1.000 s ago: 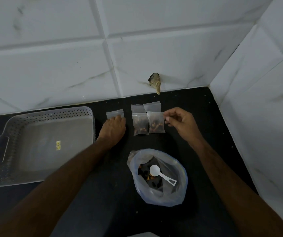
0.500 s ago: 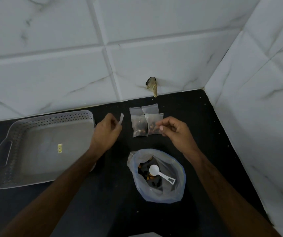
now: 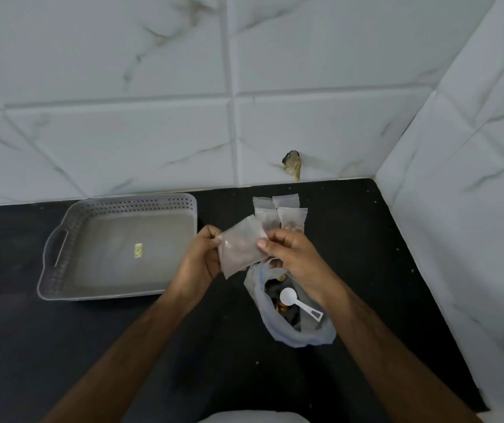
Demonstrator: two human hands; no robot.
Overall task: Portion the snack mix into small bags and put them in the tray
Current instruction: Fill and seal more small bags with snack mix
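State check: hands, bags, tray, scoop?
Left hand: pinching the empty bag's left edge.
Right hand: pinching its right edge.
Empty bag: held up, unfilled.
Filled bags: two, lying on counter.
Tray: holds no bags.
Snack bag: open.
Scoop: resting inside snack bag.

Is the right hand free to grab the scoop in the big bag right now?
Probably not yet. The right hand and left hand both pinch an empty small bag. The scoop lies uncovered in the open big bag, just below, so nothing else blocks it.
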